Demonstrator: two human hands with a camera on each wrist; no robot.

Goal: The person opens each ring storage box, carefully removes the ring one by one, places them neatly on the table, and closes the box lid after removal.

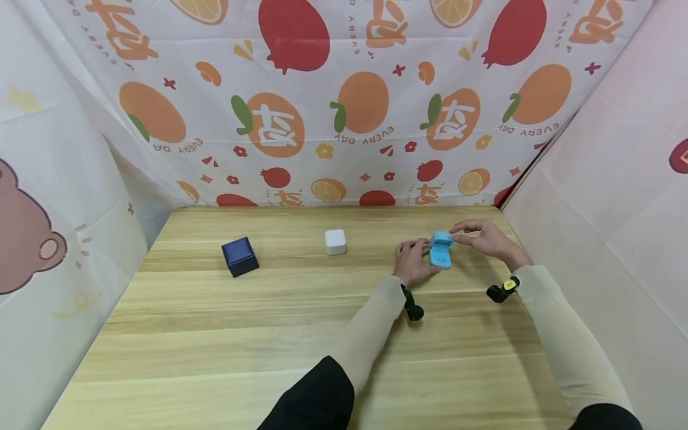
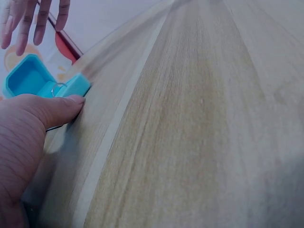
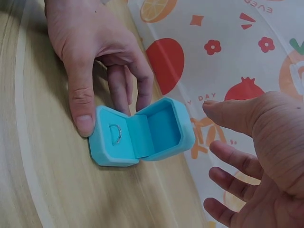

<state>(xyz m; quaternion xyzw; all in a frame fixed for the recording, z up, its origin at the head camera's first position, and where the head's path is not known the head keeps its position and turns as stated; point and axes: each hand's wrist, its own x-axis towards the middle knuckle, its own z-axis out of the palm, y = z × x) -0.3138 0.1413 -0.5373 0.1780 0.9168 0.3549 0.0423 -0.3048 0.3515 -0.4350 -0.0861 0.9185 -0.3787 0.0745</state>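
Observation:
A turquoise ring box stands with its lid raised on the right part of the table. Inside its base, a silver ring sits upright in the slot. My left hand grips the base, with the thumb on its front edge and the fingers round the back, partly hidden. Just right of the lid is my right hand, its fingers extended and slightly bent. In the right wrist view, a small gap separates those fingers from the lid, and nothing is held there.
On the wooden table, a dark blue box sits at the left and a small white box near the back middle. Fruit-printed cloth hangs behind the table's back edge. A pale cloth wall borders the right side.

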